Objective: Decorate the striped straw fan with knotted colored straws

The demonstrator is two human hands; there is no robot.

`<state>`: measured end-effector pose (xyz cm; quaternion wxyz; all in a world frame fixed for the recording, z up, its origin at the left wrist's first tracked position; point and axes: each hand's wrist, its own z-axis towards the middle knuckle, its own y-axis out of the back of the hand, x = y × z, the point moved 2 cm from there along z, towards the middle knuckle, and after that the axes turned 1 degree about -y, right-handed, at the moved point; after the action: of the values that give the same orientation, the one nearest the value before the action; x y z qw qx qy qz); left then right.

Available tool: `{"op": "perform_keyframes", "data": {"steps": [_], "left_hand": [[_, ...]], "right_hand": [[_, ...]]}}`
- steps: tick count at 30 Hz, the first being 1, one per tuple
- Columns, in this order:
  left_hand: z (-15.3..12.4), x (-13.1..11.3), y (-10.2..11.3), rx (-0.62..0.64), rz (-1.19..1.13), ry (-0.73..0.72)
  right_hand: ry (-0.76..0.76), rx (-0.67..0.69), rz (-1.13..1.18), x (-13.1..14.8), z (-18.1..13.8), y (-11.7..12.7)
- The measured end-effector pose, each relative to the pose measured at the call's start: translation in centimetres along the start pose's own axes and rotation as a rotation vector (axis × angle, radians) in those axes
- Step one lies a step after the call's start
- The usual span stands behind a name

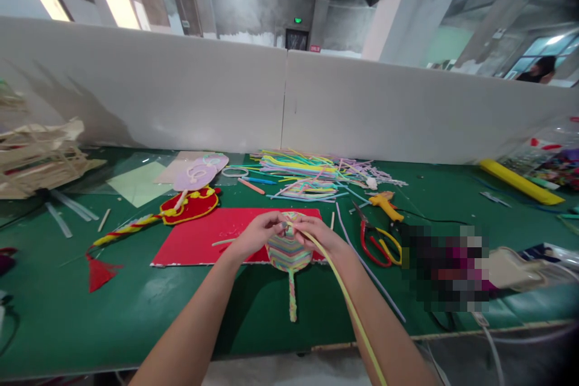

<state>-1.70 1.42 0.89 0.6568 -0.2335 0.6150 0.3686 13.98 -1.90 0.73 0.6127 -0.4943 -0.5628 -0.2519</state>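
Over the top of a small round fan [289, 253] in striped pastel pipe cleaners, my two hands meet. My right hand [320, 234] pinches a pale yellow pipe cleaner [346, 295], whose long tail runs down across my right forearm. The fingertips of my left hand [263, 233] are closed at the near end of that strand, by the fan's upper edge. A twisted pastel handle [292, 298] points toward me from the fan. Beneath the hands lies a red board [190, 244]; the fan covers part of it. My fingers hide the exact spot being gripped.
Loose pipe cleaners [298, 172] lie in a pile at the back. To the right are scissors [380, 244] and a yellow glue gun [386, 205]. A red fan with a tassel [190, 205] lies left, near a wooden model [40, 157]. A white partition [181, 90] stands behind.
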Motion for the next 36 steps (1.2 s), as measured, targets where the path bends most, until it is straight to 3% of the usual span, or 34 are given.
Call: {"op": "perform_keyframes", "data": {"steps": [6, 9, 15, 23, 31, 36], "left_hand": [[0.5, 0.2, -0.5, -0.272, -0.020, -0.013], [0.6, 0.4, -0.8, -0.317, -0.111, 0.027], [0.4, 0.5, -0.7, -0.184, -0.222, 0.089], [-0.1, -0.4, -0.5, 0.070, -0.144, 0.072], [-0.4, -0.7, -0.5, 0.165, -0.098, 0.054], [-0.1, -0.2, -0.4, 0.071, -0.060, 0.018]], "right_hand": [[0.052, -0.062, -0.059, -0.5, 0.6, -0.6], [0.107, -0.088, -0.125, -0.8, 0.9, -0.7], [0.024, -0.062, 0.004, -0.5, 0.2, -0.4], [-0.022, 0.075, 0.129, -0.6, 0.3, 0.0], [-0.048, 0.188, 0.156, -0.8, 0.4, 0.6], [0.019, 0.117, 0.127, -0.5, 0.4, 0.4]]}}
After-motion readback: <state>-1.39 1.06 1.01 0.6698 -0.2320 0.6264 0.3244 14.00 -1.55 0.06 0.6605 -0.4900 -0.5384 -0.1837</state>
